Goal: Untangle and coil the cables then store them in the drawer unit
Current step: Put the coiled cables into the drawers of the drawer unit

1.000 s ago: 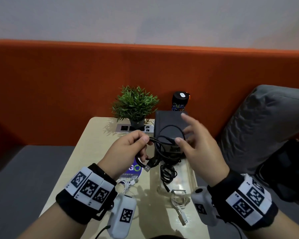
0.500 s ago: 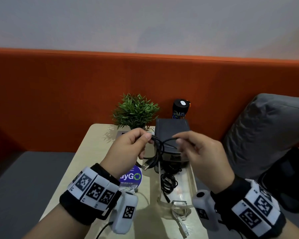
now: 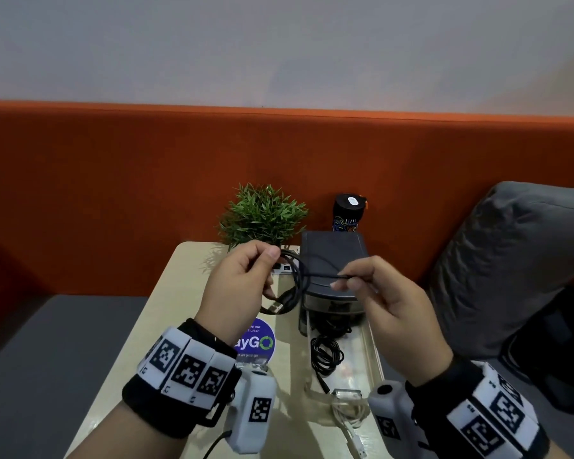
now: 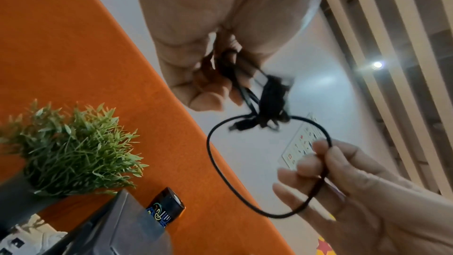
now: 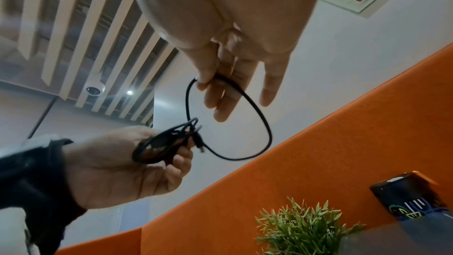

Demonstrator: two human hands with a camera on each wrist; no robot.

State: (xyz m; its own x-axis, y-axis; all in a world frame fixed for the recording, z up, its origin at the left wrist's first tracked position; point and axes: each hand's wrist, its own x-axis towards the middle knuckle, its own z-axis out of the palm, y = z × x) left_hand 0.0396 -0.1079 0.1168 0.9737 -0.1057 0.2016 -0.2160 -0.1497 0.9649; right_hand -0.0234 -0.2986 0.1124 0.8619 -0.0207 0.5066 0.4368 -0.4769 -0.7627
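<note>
Head view: black cable at frame centre, above the drawer unit, coil pinched by left hand, free strand pinched by right hand. Wrist views only: open loop between the hands, plug dangling beside the coil. Below centre, head view only: second black cable in the pulled-out clear drawer.

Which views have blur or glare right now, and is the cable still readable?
Head: sharp but dim, wide-angle bending at the edges; black cable readable. Left wrist: motion blur on the coil by the left hand; ceiling light flares. Right wrist: soft, cable loop clear beside the right hand; small light glare.
</note>
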